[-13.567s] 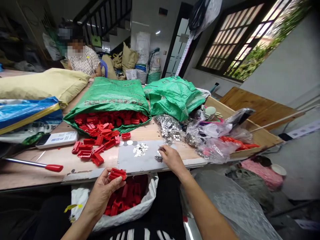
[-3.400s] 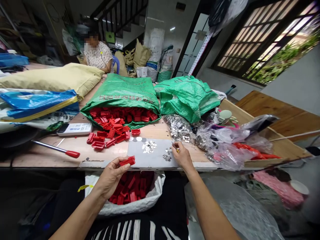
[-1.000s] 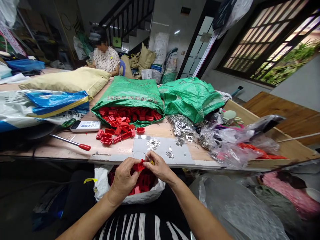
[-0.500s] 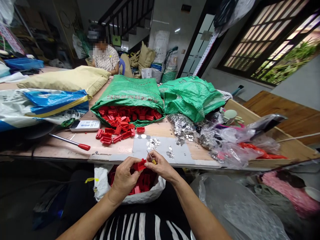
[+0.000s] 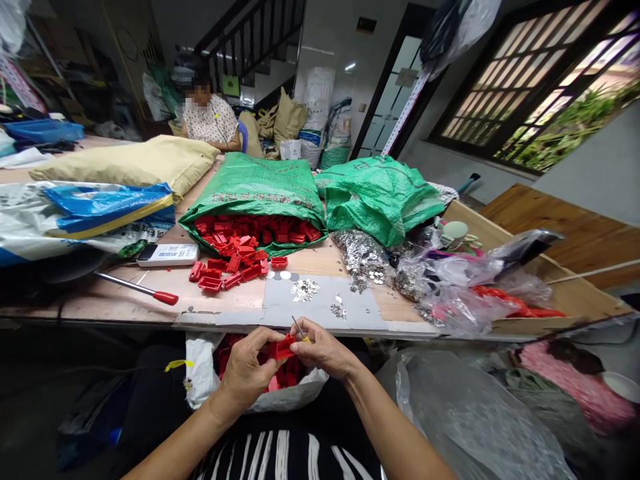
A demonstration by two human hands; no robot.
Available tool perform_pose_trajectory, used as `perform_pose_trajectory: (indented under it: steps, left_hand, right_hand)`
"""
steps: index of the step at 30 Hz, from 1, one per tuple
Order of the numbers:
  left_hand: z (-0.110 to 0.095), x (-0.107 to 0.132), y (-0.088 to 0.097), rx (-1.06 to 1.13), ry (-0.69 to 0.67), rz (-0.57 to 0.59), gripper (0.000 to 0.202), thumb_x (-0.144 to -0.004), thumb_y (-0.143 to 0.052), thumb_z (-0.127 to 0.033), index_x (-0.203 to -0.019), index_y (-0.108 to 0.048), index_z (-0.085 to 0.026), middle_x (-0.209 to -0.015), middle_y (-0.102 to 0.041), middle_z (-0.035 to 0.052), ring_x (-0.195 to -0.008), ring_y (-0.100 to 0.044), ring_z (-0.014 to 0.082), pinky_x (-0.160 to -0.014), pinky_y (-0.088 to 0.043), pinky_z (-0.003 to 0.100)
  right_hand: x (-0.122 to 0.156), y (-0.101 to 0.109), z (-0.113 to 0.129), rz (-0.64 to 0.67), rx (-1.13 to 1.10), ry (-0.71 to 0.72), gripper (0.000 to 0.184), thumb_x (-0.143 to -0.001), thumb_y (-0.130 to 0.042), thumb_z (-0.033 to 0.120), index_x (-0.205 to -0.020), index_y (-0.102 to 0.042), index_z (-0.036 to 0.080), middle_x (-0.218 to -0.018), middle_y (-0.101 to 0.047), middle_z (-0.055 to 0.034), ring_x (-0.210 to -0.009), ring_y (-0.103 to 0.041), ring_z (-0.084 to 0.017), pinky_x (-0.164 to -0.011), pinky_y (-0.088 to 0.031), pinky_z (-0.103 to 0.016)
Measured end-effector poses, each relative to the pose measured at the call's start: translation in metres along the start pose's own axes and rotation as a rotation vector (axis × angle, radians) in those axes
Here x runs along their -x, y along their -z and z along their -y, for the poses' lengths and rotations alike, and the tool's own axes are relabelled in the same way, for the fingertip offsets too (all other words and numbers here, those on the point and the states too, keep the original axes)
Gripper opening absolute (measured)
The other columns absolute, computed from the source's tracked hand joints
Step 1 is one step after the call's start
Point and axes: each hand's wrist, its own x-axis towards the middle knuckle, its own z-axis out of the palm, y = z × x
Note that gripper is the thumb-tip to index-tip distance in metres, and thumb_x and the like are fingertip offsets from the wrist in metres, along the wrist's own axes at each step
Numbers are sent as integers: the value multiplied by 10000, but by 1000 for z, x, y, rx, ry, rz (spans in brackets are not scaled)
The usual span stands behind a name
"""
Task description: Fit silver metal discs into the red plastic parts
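My left hand [image 5: 249,365] is closed on a small red plastic box-like part [image 5: 283,347], pinching it from the left between thumb and fingers. In my right hand [image 5: 326,351] is a small yellow-handled tool with a thin metal shaft [image 5: 299,326], which looks like a screwdriver; its shaft points up and left. The right fingertips also touch the right end of the red part. Both hands are above an open white sack [image 5: 199,373] holding many similar red parts, just below the table edge. On the grey sheet [image 5: 280,313] lie small piles of shiny metal pieces [image 5: 305,289].
More red parts spill from a green sack [image 5: 270,177] on the table. A red-handled metal rod [image 5: 165,297] and a white device [image 5: 170,254] lie at left. Plastic bags [image 5: 465,310] fill a wooden tray at right. Another person [image 5: 210,123] sits across the table.
Both hands, still holding the red part and the yellow-handled tool, have come slightly lower and closer to me. The whole view has shifted a little.
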Motion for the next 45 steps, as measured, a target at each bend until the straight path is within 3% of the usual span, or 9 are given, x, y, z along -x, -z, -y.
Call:
perform_pose_trajectory:
  steps: [5,10,14,17,20,24,32,38,45]
  left_hand:
    - [5,1,-1,185,52,-6,158,-780,-654,-171,-935,-643,-198,-883,-716,34,-787,-687,165,-724,-557,276]
    - [10,0,-5,398,220,-123,223,-738,-720,-236,-933,-619,-194,-892,-738,27,-816,-707,177,-772,-573,295]
    - [12,-2,-5,422,278,-138,265,-713,-741,-267,-929,-611,-186,-885,-746,30,-828,-712,191,-783,-580,319]
    - [14,-3,-3,437,323,-147,295,-697,-754,-277,-934,-608,-179,-904,-744,40,-853,-708,199,-810,-573,331]
    - [18,-4,-3,474,366,-148,316,-684,-764,-270,-940,-603,-177,-914,-742,41,-864,-703,198,-828,-563,332]
    - [22,-4,-2,578,430,-145,336,-671,-772,-257,-942,-594,-169,-892,-737,35,-841,-697,183,-818,-556,322]
    - [24,-7,-3,863,566,-141,382,-683,-769,-195,-1002,-559,-182,-901,-721,17,-832,-670,129,-803,-538,260]
    - [12,-12,3,1085,637,-198,425,-701,-755,-207,-1077,-557,-217,-935,-677,6,-830,-666,155,-788,-579,369]
    - [10,-15,8,1175,722,-160,410,-743,-733,-201,-1105,-542,-202,-895,-710,41,-824,-690,165,-811,-561,336]
  right_hand:
    - [-2,-1,-4,7,-141,-24,456,-643,-799,350,-870,-429,210,-585,-380,121,-402,-258,-13,-399,-156,-178]
    - [-12,2,3,-88,-81,64,441,-704,-724,484,-913,-447,210,-561,-445,100,-401,-294,-30,-405,-166,-174]
    - [-24,15,18,-333,299,174,346,-768,-630,476,-925,-534,183,-746,-575,24,-499,-404,-61,-464,-294,-200]
    - [-33,28,28,-517,748,279,178,-797,-590,353,-858,-602,186,-794,-612,4,-700,-530,-127,-648,-404,-259]
    - [-41,38,34,-575,1061,296,95,-815,-558,239,-858,-633,200,-846,-637,-15,-806,-562,-159,-737,-399,-284]
    - [-49,44,37,-554,1229,223,94,-805,-574,181,-861,-647,199,-855,-621,-26,-797,-557,-155,-729,-388,-271]
    - [-62,40,39,-541,1316,154,37,-810,-584,182,-806,-618,196,-847,-601,-32,-819,-539,-167,-742,-367,-279]
    - [-65,38,37,-563,1324,152,50,-830,-543,172,-785,-555,189,-856,-583,-46,-826,-529,-174,-749,-363,-287]
    - [-45,19,42,-454,975,316,26,-864,-487,224,-847,-497,207,-793,-589,16,-721,-528,-132,-676,-379,-247]
